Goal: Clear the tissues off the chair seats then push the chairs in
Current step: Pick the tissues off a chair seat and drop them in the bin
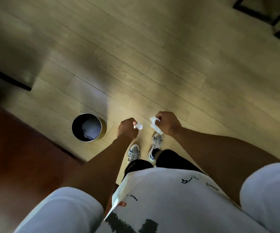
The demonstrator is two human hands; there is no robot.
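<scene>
Two tissues are collected: my left hand grips one tissue, my right hand another; the bin stands near, chairs not pushed yet

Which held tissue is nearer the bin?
The tissue in the left hand: it hangs just right of the round bin, while the right hand's tissue is farther from it.

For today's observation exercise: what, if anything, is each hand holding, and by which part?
Each holds a crumpled white tissue. The left hand pinches a small wad at its edge; the right hand grips the upper end of a longer tissue.
</scene>
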